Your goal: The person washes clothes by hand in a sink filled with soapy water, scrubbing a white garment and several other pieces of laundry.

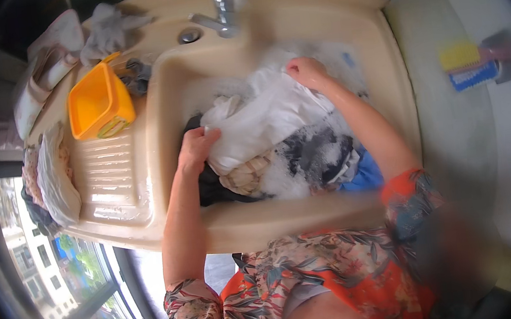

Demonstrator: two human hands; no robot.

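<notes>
A wet white garment (pixel 260 121) is stretched between my two hands, above the beige laundry sink basin (pixel 166 122). My left hand (pixel 197 149) grips its left end near the basin's left wall. Farther back on the right, my right hand (pixel 308 73) pinches its upper edge. Beneath and around it, soapy water with white foam (pixel 285 175) holds more laundry. A beige checked cloth (pixel 245 177), a black cloth (pixel 216 187), a dark grey cloth (pixel 318 152) and a blue cloth (pixel 364 170) show there. The garment hides part of this pile.
A chrome faucet (pixel 222 16) stands behind the basin. On the left, a yellow plastic basket (pixel 100 101) sits by the ribbed washboard (pixel 108 171), with folded cloths (pixel 56 177) along the outer edge. A grey cloth (pixel 108 32) lies farther back. Brushes (pixel 469 64) hang on the right wall.
</notes>
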